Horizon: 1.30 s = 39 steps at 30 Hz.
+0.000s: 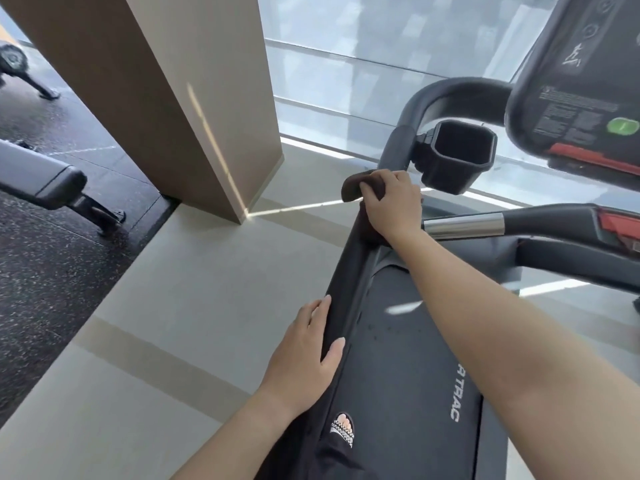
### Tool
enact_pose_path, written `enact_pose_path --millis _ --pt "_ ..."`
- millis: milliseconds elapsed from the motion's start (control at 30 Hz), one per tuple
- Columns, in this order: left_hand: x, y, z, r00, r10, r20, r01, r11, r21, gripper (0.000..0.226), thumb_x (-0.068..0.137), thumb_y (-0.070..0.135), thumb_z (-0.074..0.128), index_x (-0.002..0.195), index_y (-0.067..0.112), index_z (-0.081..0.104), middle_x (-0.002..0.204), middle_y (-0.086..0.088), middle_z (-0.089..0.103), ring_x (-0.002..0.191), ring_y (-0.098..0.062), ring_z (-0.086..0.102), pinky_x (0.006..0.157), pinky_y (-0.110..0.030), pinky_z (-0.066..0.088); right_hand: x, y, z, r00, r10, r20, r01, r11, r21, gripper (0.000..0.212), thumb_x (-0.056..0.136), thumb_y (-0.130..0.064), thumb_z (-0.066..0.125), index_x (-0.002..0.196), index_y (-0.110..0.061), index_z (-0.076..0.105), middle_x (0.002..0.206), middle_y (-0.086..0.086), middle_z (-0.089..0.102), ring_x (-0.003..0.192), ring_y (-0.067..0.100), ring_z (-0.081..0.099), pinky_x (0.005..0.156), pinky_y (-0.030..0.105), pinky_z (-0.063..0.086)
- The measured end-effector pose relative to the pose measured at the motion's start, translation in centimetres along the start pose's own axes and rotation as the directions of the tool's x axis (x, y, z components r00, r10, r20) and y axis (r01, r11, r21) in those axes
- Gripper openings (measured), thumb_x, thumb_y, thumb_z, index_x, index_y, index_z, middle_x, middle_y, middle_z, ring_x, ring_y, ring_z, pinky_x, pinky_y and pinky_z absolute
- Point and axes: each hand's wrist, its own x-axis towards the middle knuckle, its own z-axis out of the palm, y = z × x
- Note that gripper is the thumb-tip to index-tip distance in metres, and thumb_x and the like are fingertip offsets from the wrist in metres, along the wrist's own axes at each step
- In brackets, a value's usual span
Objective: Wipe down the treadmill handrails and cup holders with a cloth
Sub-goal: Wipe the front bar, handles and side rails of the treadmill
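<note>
right hand (388, 204): pressing down on the cloth on top of the left handrail, fingers curled together and clamped over cloth and rail
cloth (358, 187): dark brown, bunching under the right fingers (381, 178), a fold sticking out past the fingertips on the floor side, another bit showing under the heel of the hand
left hand (306, 355): gripping the same rail nearer the body, thumb lying on top of the rail, fingers wrapping round the outer side, no cloth in it
handrail (346, 268): black padded bar, running from the left hand up to the right hand, then bending up and over past the right fingertips
cup holder (457, 154): black, squarish, open mouth, sitting just beyond the right fingertips, fixed to the rail's inner side, apart from the cloth
chrome grip bar (464, 225): lying just beside the right wrist, on the thumb side
console (581, 81): beyond the cup holder, green button and red strip showing
treadmill belt (408, 375): below the right forearm, white lettering partly readable
foot (343, 429): sandal toes showing under the left wrist
pillar (166, 91): beige, standing on the floor well apart from both hands
</note>
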Motion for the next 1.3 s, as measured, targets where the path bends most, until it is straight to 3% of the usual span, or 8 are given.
enact_pose_path --millis 233,433,633,833,1100,1233,1300 --pt "-6.3 -2.7 -2.5 0.997 0.055 0.061 -0.056 0.998 0.026 0.051 0.091 0.038 0.043 0.139 0.025 0.032 0.142 0.014 0.034 0.129 0.000 0.031 0.102 -0.012 0.023 -12.6 -2.0 0.3 0.999 -0.036 0.028 0.034 0.997 0.069 0.029 0.086 -0.041 0.059 0.109 -0.024 0.065 0.123 0.000 0.056 0.113 0.029 0.046 0.097 0.043 0.038" --pt "-12.9 -5.8 -5.8 0.997 0.074 0.006 -0.074 0.996 0.048 0.039 0.091 0.032 0.049 0.129 0.024 0.045 0.133 0.012 0.044 0.122 -0.002 0.040 0.098 -0.012 0.027 -25.5 -4.6 1.2 0.998 0.058 -0.016 -0.055 0.987 0.154 0.027 0.082 -0.051 0.062 0.097 -0.029 0.067 0.120 -0.013 0.056 0.117 0.018 0.042 0.095 0.036 0.037" --pt "-18.2 -7.0 -7.3 0.995 0.097 0.000 -0.097 0.995 0.005 0.035 0.090 0.030 0.051 0.125 0.023 0.048 0.129 0.011 0.046 0.118 -0.002 0.042 0.096 -0.013 0.030 -35.7 -6.4 2.8 0.994 0.045 -0.103 -0.034 0.994 0.107 0.016 0.078 -0.040 0.062 0.090 -0.031 0.068 0.116 -0.015 0.059 0.113 0.014 0.046 0.093 0.038 0.038" --pt "-21.3 -7.5 -8.2 0.994 0.112 0.010 -0.112 0.994 -0.004 0.037 0.090 0.028 0.052 0.126 0.021 0.048 0.131 0.008 0.045 0.119 -0.005 0.043 0.097 -0.014 0.030 -34.7 -7.7 2.7 0.992 0.093 -0.089 -0.091 0.996 0.018 0.028 0.079 -0.031 0.062 0.106 -0.029 0.068 0.124 -0.010 0.058 0.116 0.025 0.045 0.092 0.038 0.041" --pt "-22.1 -8.0 -9.0 0.993 0.118 0.003 -0.118 0.993 -0.015 0.037 0.090 0.027 0.052 0.126 0.022 0.048 0.131 0.007 0.045 0.119 -0.006 0.043 0.098 -0.018 0.032 -41.3 -7.1 4.1 0.983 -0.045 -0.180 0.046 0.999 0.000 0.018 0.072 -0.032 0.062 0.087 -0.026 0.070 0.113 -0.005 0.064 0.108 0.027 0.055 0.091 0.044 0.042" --pt "-22.2 -7.9 -8.7 0.993 0.120 0.009 -0.119 0.993 -0.018 0.037 0.090 0.028 0.052 0.126 0.022 0.047 0.132 0.008 0.044 0.119 -0.006 0.043 0.097 -0.019 0.033 -38.2 -7.9 3.4 0.988 0.037 -0.151 -0.033 0.999 0.025 0.018 0.075 -0.029 0.064 0.091 -0.023 0.070 0.113 -0.005 0.063 0.107 0.027 0.051 0.090 0.043 0.043" --pt "-22.1 -8.0 -8.5 0.992 0.123 0.015 -0.122 0.992 -0.020 0.038 0.089 0.027 0.052 0.126 0.021 0.047 0.132 0.007 0.045 0.119 -0.007 0.043 0.097 -0.019 0.032 -38.7 -7.8 3.4 0.989 0.000 -0.145 0.003 1.000 0.020 0.016 0.075 -0.029 0.064 0.089 -0.024 0.069 0.113 -0.004 0.063 0.108 0.026 0.051 0.090 0.045 0.043"
